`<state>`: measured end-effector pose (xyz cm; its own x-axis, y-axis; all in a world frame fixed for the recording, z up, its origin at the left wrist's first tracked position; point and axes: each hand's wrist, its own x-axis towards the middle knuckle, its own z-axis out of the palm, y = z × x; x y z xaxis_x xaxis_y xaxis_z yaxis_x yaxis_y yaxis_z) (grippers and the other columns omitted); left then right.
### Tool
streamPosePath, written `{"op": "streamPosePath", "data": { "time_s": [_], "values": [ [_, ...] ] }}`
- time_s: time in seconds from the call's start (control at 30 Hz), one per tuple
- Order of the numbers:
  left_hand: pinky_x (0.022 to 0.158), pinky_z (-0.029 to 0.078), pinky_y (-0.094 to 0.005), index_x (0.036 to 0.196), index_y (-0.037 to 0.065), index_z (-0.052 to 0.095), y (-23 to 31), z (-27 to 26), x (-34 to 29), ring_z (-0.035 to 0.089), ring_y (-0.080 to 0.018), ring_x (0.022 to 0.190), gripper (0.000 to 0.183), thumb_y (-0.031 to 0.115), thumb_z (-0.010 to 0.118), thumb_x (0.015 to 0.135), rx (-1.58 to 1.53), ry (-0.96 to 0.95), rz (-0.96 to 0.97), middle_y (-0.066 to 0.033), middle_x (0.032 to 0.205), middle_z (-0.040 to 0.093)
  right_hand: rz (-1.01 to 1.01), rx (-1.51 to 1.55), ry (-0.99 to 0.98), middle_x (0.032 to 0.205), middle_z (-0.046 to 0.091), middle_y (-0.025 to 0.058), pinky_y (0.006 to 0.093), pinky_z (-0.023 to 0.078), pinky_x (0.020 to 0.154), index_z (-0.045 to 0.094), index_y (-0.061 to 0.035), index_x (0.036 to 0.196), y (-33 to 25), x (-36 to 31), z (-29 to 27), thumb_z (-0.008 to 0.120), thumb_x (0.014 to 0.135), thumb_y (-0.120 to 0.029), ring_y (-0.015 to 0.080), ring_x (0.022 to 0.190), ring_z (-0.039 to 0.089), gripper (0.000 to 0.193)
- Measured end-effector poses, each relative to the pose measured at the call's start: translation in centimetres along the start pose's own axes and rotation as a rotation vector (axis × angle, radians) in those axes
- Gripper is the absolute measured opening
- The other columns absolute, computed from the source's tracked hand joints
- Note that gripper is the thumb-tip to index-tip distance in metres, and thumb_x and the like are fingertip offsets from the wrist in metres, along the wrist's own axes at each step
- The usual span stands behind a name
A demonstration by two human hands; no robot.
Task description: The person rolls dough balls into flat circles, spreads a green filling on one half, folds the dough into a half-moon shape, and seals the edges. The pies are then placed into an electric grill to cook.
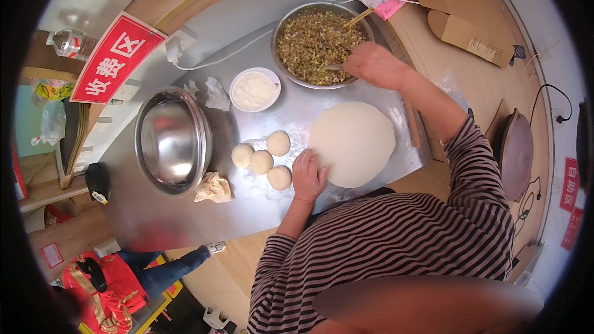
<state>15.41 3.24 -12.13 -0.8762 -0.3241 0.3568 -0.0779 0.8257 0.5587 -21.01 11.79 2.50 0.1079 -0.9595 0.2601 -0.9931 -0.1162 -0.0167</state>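
Note:
A large round sheet of rolled dough (pixel 356 142) lies flat on the metal table in front of me. My left hand (pixel 307 176) rests at its left edge, fingers stretched out and holding nothing. Beyond the sheet stands a wide steel bowl (pixel 280 62) full of chopped greenish-brown filling (pixel 315 40). My right hand (pixel 374 65) is over the bowl's near right rim, closed around a spoon (pixel 334 67) whose tip sits in the filling. Chopsticks (pixel 359 17) also stick out of the bowl. Several dough balls (pixel 262 162) sit left of my left hand.
A white bowl of flour (pixel 255 89) and a large shiny steel basin (pixel 173 142) stand to the left, with a crumpled cloth (pixel 213 187) beside the basin. A wooden rolling pin (pixel 411 124) lies right of the sheet. A person in red (pixel 105 291) is at lower left.

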Motion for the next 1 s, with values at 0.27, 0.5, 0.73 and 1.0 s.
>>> {"op": "streamPosePath", "data": {
  "time_s": [0.27, 0.5, 0.73, 1.0],
  "values": [
    [0.101, 0.044, -0.0508, 0.117, -0.004, 0.060, -0.3, 0.2, -0.1, 0.055, -0.0417, 0.119, 0.044, 0.026, 0.069, 0.086, -0.006, 0.003, 0.001, -0.0229, 0.127, 0.058, 0.073, -0.086, -0.255, 0.081, 0.061, 0.0069, 0.0402, 0.049, 0.074, 0.065, -0.0071, 0.085, 1.0, -2.8, -4.7, 0.062, 0.075, -0.013, 0.0281, 0.083, 0.061, 0.012],
    [0.101, 0.044, -0.0504, 0.117, -0.003, 0.059, 0.0, 0.0, 0.2, 0.055, -0.0414, 0.118, 0.043, 0.026, 0.069, 0.087, 0.002, -0.007, 0.016, -0.0224, 0.126, 0.058, 0.248, -0.024, 0.158, 0.076, 0.060, 0.0082, 0.0423, 0.051, 0.072, 0.064, -0.0068, 0.078, -0.6, -0.1, 2.7, 0.063, 0.072, -0.008, 0.0291, 0.081, 0.063, 0.006],
    [0.101, 0.044, -0.0506, 0.116, -0.003, 0.059, 0.1, 0.0, 0.2, 0.055, -0.0410, 0.118, 0.042, 0.026, 0.068, 0.087, 0.004, -0.006, 0.020, -0.0222, 0.126, 0.057, 0.369, -0.023, 0.190, 0.076, 0.063, 0.0093, 0.0442, 0.052, 0.070, 0.065, -0.0067, 0.077, -0.2, 3.0, 4.2, 0.064, 0.070, -0.006, 0.0308, 0.078, 0.064, 0.007],
    [0.101, 0.044, -0.0505, 0.116, -0.003, 0.060, -0.2, 0.2, 0.1, 0.055, -0.0410, 0.118, 0.043, 0.028, 0.068, 0.088, 0.009, 0.003, 0.018, -0.0219, 0.127, 0.058, 0.168, 0.026, 0.058, 0.075, 0.062, 0.0101, 0.0443, 0.051, 0.069, 0.065, -0.0073, 0.076, -0.6, -1.3, 1.2, 0.064, 0.067, -0.008, 0.0313, 0.079, 0.064, 0.008]
  ]
}}
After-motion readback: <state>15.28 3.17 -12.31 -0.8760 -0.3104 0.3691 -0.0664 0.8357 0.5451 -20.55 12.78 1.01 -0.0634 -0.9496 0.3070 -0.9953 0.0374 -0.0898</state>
